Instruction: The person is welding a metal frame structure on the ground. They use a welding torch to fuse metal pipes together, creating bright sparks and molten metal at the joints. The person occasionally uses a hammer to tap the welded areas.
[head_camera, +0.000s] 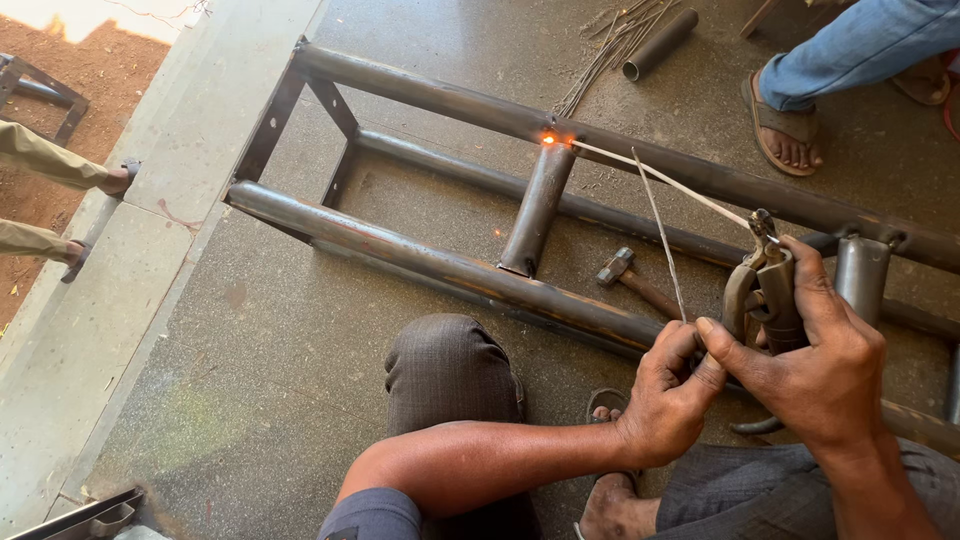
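Pipe frame lying on the floor across the frame's middle, hammer between its rails. Both hands at lower right, right hand gripping the electrode holder, left hand just left of it. Loose rods and short pipe at top centre, behind the frame.

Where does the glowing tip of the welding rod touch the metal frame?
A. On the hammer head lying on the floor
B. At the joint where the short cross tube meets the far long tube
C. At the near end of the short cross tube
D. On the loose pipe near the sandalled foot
B: the welding rod in the electrode holder gripped by the right hand ends in an orange glow where the short cross tube joins the far long tube.
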